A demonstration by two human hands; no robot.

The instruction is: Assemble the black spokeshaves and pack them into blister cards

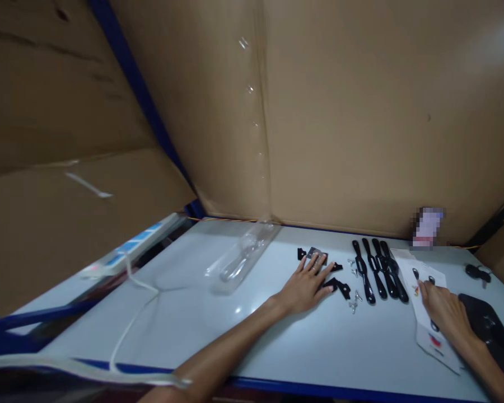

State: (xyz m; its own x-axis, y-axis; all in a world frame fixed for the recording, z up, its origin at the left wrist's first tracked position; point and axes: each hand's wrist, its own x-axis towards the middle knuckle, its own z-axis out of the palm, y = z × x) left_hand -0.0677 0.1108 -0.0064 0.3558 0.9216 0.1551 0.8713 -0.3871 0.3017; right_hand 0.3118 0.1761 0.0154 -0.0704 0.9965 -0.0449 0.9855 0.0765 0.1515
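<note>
My left hand (306, 284) lies flat on the white table with its fingers spread, over and beside several small black flat parts (343, 289). A dark square piece (318, 254) shows partly under its fingertips. My right hand (447, 310) is on a white printed sheet (426, 336), its fingers curled in; whether something is pinched in them is hidden. Dark glossy shapes show on the sheet around that hand. Between my hands lie several long black glossy handle-like pieces (363, 272), side by side. Small silver screws (354, 272) are scattered to their left.
A clear plastic package (246, 257) lies left of my left hand. At right are a black plastic-looking piece (489, 324) and dark keys (477, 273). A pixelated upright object (427, 226) leans on the cardboard wall (361, 140). White cable (126, 330) crosses the left side, near a power strip (134, 243).
</note>
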